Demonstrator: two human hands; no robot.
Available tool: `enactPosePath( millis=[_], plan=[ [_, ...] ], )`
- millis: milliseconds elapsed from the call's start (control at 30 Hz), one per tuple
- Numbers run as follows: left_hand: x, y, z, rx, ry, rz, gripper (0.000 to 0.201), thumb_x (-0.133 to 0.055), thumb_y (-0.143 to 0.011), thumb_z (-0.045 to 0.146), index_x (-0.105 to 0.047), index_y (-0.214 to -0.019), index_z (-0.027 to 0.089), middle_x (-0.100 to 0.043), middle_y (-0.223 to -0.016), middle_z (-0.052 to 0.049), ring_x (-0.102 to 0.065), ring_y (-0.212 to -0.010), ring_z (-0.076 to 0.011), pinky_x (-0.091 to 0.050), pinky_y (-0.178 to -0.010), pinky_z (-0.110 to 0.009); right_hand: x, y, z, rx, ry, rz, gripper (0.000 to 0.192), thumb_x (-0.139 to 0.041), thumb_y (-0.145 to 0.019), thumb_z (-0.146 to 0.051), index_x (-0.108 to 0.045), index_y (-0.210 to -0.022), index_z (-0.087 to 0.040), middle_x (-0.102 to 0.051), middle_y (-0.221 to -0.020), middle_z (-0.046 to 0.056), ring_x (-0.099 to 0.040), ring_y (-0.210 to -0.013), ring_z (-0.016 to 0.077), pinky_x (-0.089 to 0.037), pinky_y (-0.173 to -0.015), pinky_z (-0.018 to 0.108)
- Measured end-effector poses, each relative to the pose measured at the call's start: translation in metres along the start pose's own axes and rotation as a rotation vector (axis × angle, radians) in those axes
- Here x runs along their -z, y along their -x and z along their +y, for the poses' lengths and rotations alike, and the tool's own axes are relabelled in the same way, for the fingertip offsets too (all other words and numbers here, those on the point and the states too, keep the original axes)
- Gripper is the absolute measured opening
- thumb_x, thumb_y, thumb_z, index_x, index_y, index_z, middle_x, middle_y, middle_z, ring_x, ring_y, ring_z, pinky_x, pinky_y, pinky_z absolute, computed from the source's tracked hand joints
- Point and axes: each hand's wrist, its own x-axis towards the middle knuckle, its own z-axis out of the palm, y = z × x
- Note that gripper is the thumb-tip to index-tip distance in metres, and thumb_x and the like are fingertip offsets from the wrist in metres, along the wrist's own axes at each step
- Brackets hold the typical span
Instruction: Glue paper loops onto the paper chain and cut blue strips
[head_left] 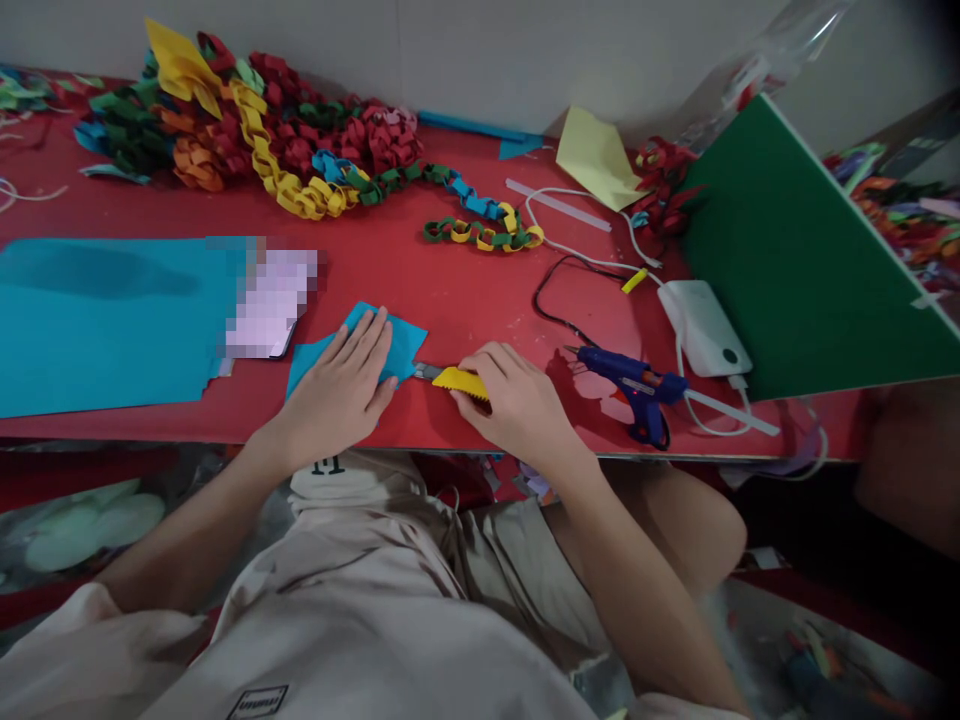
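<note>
A small piece of blue paper [407, 343] lies near the front edge of the red table. My left hand [349, 375] rests flat on it, fingers stretched out and covering much of it. In my right hand [510, 395] is a yellow utility knife [459, 380], with fingers and thumb closed round its handle. The knife's grey blade end points left and meets the right edge of the blue paper; whether the tip is under or beside the sheet I cannot tell. To the right of my right hand lies a blue glue gun [630, 380] with a clear glue stick in its back.
Large blue sheets [105, 330] lie at the left, beside a blurred pinkish item [274, 300]. Colourful paper chains [300, 190] heap along the wall. At the right stand a white power bank [705, 325] with a cable and a tilted green board [802, 270]. Yellow paper [598, 158] leans at the back.
</note>
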Motion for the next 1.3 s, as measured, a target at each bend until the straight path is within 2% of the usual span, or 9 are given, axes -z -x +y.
enactPosePath(
  millis=[67,167,267,367,433,533,667,1000,1300],
  plan=[
    [0.005,0.001,0.0,-0.021,0.0,-0.014,0.065,-0.03,-0.107,0.034,-0.027,-0.164,0.002,-0.019,-0.174,-0.02,-0.015,-0.164,-0.0325,-0.022,-0.132,-0.056,0.005,0.002,0.002,0.016,-0.003,-0.009,0.014,-0.061,-0.098,-0.028,-0.063,-0.109,-0.019,-0.07,-0.106,0.01,-0.065,-0.098,0.0257,-0.051,-0.082,0.038],
    [0.012,0.004,0.001,-0.009,0.001,-0.005,0.057,-0.034,-0.105,0.026,-0.04,-0.161,0.015,-0.018,-0.176,-0.015,-0.018,-0.164,-0.0339,-0.024,-0.13,-0.062,0.01,0.006,0.002,0.027,-0.005,-0.009,0.012,-0.062,-0.098,-0.029,-0.063,-0.106,-0.02,-0.071,-0.104,0.01,-0.066,-0.097,0.0253,-0.051,-0.083,0.038],
    [0.011,0.005,0.003,0.054,0.038,0.024,0.053,-0.034,-0.105,0.026,-0.048,-0.156,0.021,-0.026,-0.174,-0.013,-0.027,-0.161,-0.0342,-0.033,-0.126,-0.06,0.009,0.009,0.0,0.028,0.008,-0.005,0.013,-0.062,-0.099,-0.031,-0.063,-0.106,-0.019,-0.072,-0.104,0.01,-0.066,-0.096,0.0252,-0.05,-0.081,0.038],
    [0.007,0.004,0.005,0.1,0.058,0.064,0.056,-0.035,-0.108,0.034,-0.041,-0.159,0.013,-0.038,-0.168,-0.016,-0.035,-0.158,-0.0332,-0.035,-0.126,-0.054,0.004,0.008,-0.003,0.032,0.013,-0.017,0.015,-0.062,-0.1,-0.033,-0.064,-0.106,-0.019,-0.072,-0.103,0.01,-0.066,-0.095,0.0248,-0.049,-0.078,0.037],
    [0.004,0.003,0.005,0.108,0.052,0.081,0.061,-0.035,-0.108,0.037,-0.034,-0.162,0.007,-0.041,-0.166,-0.019,-0.036,-0.157,-0.0326,-0.034,-0.126,-0.052,0.002,0.006,-0.005,0.037,0.016,-0.017,0.016,-0.061,-0.1,-0.033,-0.064,-0.107,-0.019,-0.072,-0.103,0.01,-0.066,-0.095,0.0244,-0.049,-0.078,0.037],
    [0.001,0.003,0.005,0.107,0.03,0.08,0.065,-0.033,-0.108,0.037,-0.027,-0.164,0.005,-0.037,-0.168,-0.021,-0.034,-0.158,-0.0318,-0.032,-0.127,-0.051,0.0,0.005,-0.005,0.048,0.018,-0.011,0.017,-0.061,-0.101,-0.032,-0.064,-0.108,-0.018,-0.071,-0.104,0.009,-0.066,-0.095,0.0241,-0.05,-0.078,0.037],
    [-0.003,0.005,0.003,0.104,-0.007,0.055,0.068,-0.029,-0.108,0.038,-0.021,-0.166,0.003,-0.026,-0.172,-0.022,-0.023,-0.163,-0.0316,-0.023,-0.131,-0.053,-0.001,0.004,-0.005,0.038,-0.001,-0.014,0.014,-0.06,-0.101,-0.031,-0.064,-0.108,-0.019,-0.071,-0.104,0.009,-0.066,-0.096,0.0241,-0.05,-0.078,0.037],
    [-0.002,0.005,0.004,0.084,-0.012,0.028,0.065,-0.025,-0.109,0.038,-0.024,-0.166,0.005,-0.022,-0.174,-0.018,-0.019,-0.164,-0.0296,-0.02,-0.132,-0.054,-0.004,-0.001,0.0,0.0,-0.047,0.004,0.014,-0.06,-0.1,-0.03,-0.062,-0.11,-0.02,-0.071,-0.106,0.01,-0.066,-0.101,0.0254,-0.052,-0.083,0.038],
    [-0.001,0.005,0.004,0.077,-0.018,0.011,0.066,-0.025,-0.109,0.037,-0.027,-0.164,0.0,-0.022,-0.174,-0.019,-0.016,-0.164,-0.0292,-0.018,-0.133,-0.052,-0.014,-0.018,-0.001,0.016,-0.021,0.004,0.016,-0.059,-0.101,-0.033,-0.063,-0.11,-0.02,-0.07,-0.107,0.01,-0.064,-0.103,0.0254,-0.051,-0.083,0.038]
  ],
)
